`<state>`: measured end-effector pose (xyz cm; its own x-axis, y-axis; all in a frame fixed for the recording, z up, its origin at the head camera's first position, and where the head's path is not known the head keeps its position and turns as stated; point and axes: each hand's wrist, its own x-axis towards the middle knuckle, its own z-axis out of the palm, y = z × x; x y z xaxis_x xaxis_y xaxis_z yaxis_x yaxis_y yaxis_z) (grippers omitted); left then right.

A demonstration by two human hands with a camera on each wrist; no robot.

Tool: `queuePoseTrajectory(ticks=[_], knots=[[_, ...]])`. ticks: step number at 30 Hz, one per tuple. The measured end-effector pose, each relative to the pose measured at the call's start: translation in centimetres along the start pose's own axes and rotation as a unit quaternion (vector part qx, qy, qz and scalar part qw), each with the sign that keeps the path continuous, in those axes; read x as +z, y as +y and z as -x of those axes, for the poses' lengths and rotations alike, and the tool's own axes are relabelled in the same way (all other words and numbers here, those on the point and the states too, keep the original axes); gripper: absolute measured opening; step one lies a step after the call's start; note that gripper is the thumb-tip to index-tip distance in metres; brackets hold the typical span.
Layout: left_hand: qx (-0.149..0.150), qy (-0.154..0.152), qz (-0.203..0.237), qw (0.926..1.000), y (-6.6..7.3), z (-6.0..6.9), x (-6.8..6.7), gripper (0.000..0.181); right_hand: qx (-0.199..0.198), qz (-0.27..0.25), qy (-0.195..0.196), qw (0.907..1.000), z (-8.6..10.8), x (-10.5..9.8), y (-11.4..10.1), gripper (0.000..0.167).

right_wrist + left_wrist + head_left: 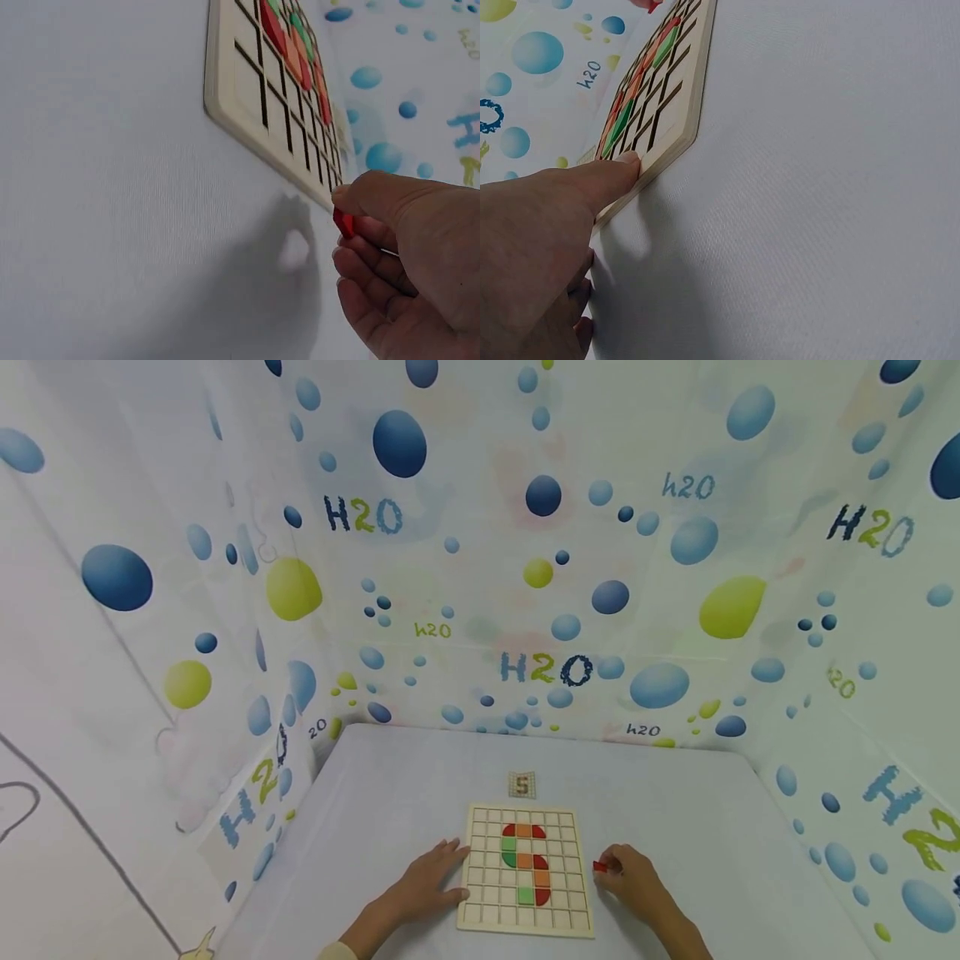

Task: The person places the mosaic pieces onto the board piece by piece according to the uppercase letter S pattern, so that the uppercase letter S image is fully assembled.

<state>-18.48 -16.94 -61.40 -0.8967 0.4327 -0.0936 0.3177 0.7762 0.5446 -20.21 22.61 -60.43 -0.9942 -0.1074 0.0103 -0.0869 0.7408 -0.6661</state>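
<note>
A cream wooden grid board (491, 917) lies on the table with red, orange and green tiles (525, 862) set in its cells in an S shape. At the board's left edge, my left hand (426, 883) rests with fingers extended; its thumb (622, 171) touches the rim in the left wrist view. My right hand (634, 878) pinches a small red tile (343, 223) between thumb and fingers, just off the board's right edge. Part of that tile is hidden by the fingers. A small pattern card (522, 785) showing an S lies beyond the board.
The table (405, 777) has a white cover. Behind it and at both sides hang white sheets (480, 585) printed with blue and green bubbles and H2O lettering.
</note>
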Motion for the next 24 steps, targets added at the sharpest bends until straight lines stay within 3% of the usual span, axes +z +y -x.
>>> queuePoseTrajectory(ticks=[4,11,18,24], knots=[[-0.004,-0.002,0.002,1.0,0.1,0.1,0.1,0.076,-0.024,-0.017,-0.024,0.9993,0.0,1.2,-2.4,0.018],[-0.006,-0.005,-0.002,1.0,0.1,0.1,0.0,0.076,-0.099,-0.03,-0.08,0.9914,-0.2,4.0,-6.2,0.019],[0.007,0.001,-0.006,1.0,0.1,0.2,-0.1,0.075,-0.203,0.017,-0.09,0.9749,0.2,6.6,-9.0,0.011],[0.014,0.007,-0.004,0.9999,-0.3,0.1,0.1,0.075,-0.256,0.108,-0.073,0.9578,0.6,8.6,-9.7,0.018]])
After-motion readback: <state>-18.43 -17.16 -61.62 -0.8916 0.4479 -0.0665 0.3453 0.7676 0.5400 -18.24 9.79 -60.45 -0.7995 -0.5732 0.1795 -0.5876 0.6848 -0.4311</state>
